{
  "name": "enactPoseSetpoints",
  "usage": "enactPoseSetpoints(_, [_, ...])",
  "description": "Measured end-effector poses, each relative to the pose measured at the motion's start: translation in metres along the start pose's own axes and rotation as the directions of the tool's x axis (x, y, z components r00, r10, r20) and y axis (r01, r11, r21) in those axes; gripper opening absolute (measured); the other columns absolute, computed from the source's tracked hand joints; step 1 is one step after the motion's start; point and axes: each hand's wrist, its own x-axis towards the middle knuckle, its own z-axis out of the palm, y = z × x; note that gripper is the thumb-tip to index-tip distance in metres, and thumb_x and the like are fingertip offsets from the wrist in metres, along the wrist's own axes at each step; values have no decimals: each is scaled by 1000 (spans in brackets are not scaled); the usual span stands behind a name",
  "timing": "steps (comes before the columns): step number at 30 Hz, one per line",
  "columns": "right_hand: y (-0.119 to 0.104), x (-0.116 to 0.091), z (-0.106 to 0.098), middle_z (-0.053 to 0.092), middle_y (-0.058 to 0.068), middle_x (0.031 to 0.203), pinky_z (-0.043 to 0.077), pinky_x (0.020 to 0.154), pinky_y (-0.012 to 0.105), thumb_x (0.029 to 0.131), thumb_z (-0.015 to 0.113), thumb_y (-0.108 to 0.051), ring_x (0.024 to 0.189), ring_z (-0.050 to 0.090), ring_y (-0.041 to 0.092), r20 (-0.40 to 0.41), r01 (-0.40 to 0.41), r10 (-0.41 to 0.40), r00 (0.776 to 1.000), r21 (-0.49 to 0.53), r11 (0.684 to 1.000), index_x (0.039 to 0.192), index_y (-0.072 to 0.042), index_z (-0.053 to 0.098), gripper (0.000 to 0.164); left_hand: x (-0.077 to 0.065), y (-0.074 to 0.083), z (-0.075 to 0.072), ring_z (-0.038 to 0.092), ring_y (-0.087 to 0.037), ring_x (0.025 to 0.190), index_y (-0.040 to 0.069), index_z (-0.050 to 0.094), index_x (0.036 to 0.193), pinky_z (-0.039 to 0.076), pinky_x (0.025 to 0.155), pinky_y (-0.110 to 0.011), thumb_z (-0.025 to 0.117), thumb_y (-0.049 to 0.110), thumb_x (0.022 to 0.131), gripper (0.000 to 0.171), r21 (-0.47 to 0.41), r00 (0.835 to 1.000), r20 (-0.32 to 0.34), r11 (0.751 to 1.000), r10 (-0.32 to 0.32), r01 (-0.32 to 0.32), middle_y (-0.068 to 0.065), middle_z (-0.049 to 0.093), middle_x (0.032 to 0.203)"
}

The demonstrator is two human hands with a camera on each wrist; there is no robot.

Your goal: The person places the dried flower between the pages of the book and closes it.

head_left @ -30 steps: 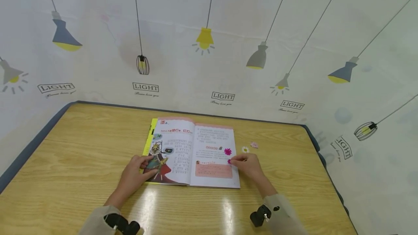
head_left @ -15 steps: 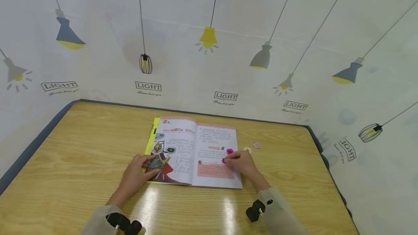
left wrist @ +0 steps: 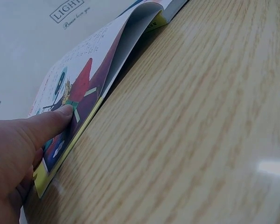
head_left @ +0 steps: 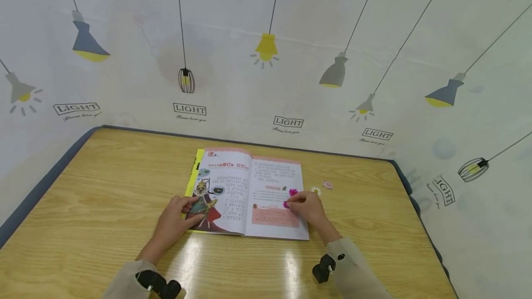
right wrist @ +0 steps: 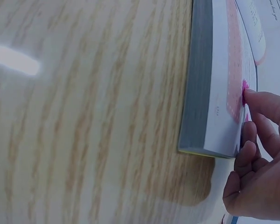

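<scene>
An open book [head_left: 272, 225] with printed pages lies on the wooden table. My left hand [head_left: 172, 220] holds its left edge, the thumb [left wrist: 56, 122] flat on the illustrated page and the other fingers bent at the margin, partly hidden. Over the right page, my right hand [head_left: 309, 207] pinches a small magenta flower [right wrist: 245, 91] between thumb and index finger, close to the paper. Another magenta flower [head_left: 293, 192] lies on that page just beyond the fingertips. A white daisy-like flower [head_left: 316, 190] and a pale pink flower [head_left: 327, 184] lie on the table right of the book.
The wooden table [head_left: 112, 188] has a dark blue edge strip [head_left: 166, 134] along the back. Behind it hangs a white backdrop [head_left: 232, 82] printed with lamps. Black wrist devices [head_left: 324, 268] sit at both sleeves.
My right hand has moved slightly left, farther over the right page, with the magenta flower in its fingertips. My left hand stays on the book. The head view has shifted a little.
</scene>
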Motion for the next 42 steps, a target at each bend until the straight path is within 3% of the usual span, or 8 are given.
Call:
enactPoseSetpoints(10, [1,0,-1,63,6,74,47,59,25,77,73,-3,67,56,14,2,10,-10,1000,44,999,83,2,68,9,-1,1,0,53,-20,81,1,61,119,46,71,-37,77,16,76,48,4,1000,-5,1000,11,-11,-7,49,90])
enactPoseSetpoints(16, [-1,-2,-5,61,6,80,45,62,25,78,72,-6,72,53,17,-8,1,-1,1000,-17,1000,85,0,69,10,-2,2,0,53,-21,82,2,61,119,46,72,-37,77,16,76,48,6,1000,-8,1000,9,-8,-7,49,90])
enactPoseSetpoints(24, [4,0,-17,60,6,81,43,62,26,79,71,-7,73,51,18,-46,1,-5,999,-71,997,85,-2,70,8,-2,2,-1,53,-21,82,2,61,119,46,72,-37,77,17,77,48,12,1000,-5,1000,1,-1,-8,49,91])
enactPoseSetpoints(42, [29,2,-52,65,9,82,43,65,25,77,73,-9,75,55,16,-132,-15,6,991,-64,998,91,3,70,18,-1,1,0,53,-21,83,2,61,120,45,72,-38,77,17,77,48,15,1000,-1,1000,-3,3,-8,49,92])
